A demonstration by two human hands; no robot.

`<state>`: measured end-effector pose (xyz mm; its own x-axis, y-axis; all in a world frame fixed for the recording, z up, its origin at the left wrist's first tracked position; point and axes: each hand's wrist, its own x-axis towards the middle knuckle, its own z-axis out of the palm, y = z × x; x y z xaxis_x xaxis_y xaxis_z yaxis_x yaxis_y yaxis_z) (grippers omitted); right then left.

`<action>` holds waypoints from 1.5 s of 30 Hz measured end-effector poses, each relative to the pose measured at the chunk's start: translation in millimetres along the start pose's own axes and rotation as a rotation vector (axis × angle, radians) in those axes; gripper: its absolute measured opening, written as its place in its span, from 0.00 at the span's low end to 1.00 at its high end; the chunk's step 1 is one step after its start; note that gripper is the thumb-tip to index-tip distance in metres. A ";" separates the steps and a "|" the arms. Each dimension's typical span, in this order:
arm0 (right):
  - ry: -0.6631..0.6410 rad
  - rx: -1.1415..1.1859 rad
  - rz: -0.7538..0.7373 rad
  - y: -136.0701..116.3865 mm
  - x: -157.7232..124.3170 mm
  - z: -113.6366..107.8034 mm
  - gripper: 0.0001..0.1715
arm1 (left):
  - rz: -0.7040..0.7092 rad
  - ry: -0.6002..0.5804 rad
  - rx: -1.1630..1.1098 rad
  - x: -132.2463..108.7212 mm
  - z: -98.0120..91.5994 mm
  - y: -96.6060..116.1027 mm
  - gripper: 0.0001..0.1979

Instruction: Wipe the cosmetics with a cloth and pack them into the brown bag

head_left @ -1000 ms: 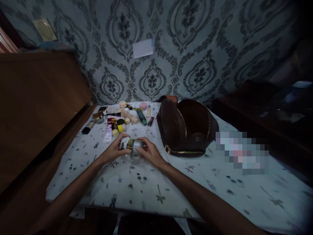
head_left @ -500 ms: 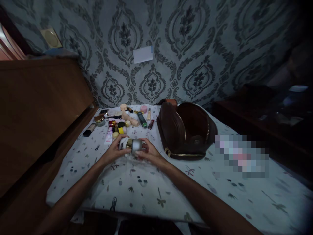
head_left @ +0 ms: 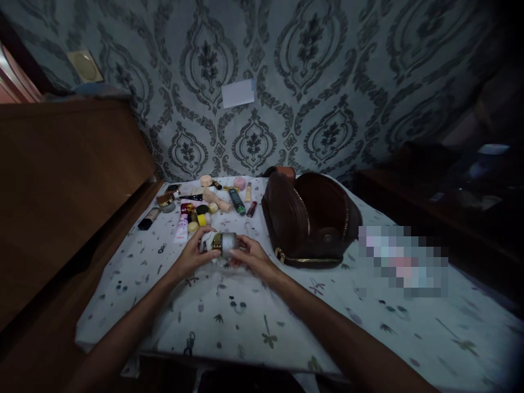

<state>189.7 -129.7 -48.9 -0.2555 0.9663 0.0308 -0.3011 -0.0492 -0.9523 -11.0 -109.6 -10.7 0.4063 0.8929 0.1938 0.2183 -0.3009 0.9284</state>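
Observation:
Both my hands meet over a small frosted jar (head_left: 227,242) with a gold band, held on its side just above the printed white cloth (head_left: 229,316). My left hand (head_left: 194,252) is wrapped round the gold-lidded end, with a bit of white cloth or tissue (head_left: 208,240) under its fingers. My right hand (head_left: 250,255) grips the jar's other end with thumb and fingers. Just beyond my hands lies a cluster of cosmetics (head_left: 200,204): tubes, small pots, lipsticks and a green bottle (head_left: 237,201).
An open brown round case (head_left: 311,218) with a gold zip stands to the right of my hands. A wooden headboard or cabinet (head_left: 61,180) runs along the left. Patterned wallpaper rises behind. A blurred patch lies on the cloth at right; dark furniture stands beyond it.
The jar has turned slightly between my fingers. Both hands stay in the same spot.

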 end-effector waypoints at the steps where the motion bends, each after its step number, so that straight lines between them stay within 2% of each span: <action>1: 0.007 -0.014 0.000 -0.2 0.1 -0.9 0.35 | 0.010 -0.001 0.006 -0.1 0.5 0.4 0.31; 7: 0.041 0.000 0.005 1.6 0.2 -1.0 0.31 | 0.035 0.006 0.047 -1.5 3.4 0.9 0.27; 12: 0.149 0.193 -0.019 5.4 2.3 2.7 0.37 | 0.071 0.158 0.150 -3.4 15.0 7.0 0.25; 14: 0.173 0.227 -0.012 3.7 2.3 2.9 0.34 | 0.078 0.185 0.166 -4.5 20.4 9.9 0.23; 17: 0.185 0.292 -0.003 -1.5 1.5 1.7 0.28 | 0.093 0.171 0.110 -6.3 25.1 11.1 0.20; 21: 0.181 0.422 0.026 -5.8 0.6 -0.6 0.28 | 0.080 0.121 0.107 -7.7 24.5 9.6 0.19; 25: 0.110 0.487 0.068 -3.4 0.9 -1.4 0.28 | 0.232 0.162 0.228 -7.4 20.9 6.7 0.16; 28: 0.121 0.489 0.079 -0.6 1.4 -1.1 0.28 | 0.339 0.177 0.296 -8.1 19.7 2.3 0.14; 32: 0.109 0.473 0.094 -1.7 -0.1 0.8 0.25 | 0.408 0.174 0.361 -10.6 21.6 -2.1 0.13; 36: 0.073 0.412 0.081 -6.2 -2.9 4.7 0.26 | 0.382 0.188 0.381 -10.8 23.4 -1.1 0.14; 41: 0.077 0.335 0.051 -7.9 -4.2 6.3 0.29 | 0.315 0.184 0.282 -6.7 19.9 -0.5 0.15; 45: 0.053 0.287 0.050 -6.0 -4.8 5.7 0.37 | 0.259 0.153 0.224 -6.0 19.3 -2.8 0.15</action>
<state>187.5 -135.5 -41.6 -0.2305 0.9724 -0.0373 -0.5384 -0.1594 -0.8275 3.1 -120.6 -20.5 0.3398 0.8123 0.4740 0.3212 -0.5739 0.7533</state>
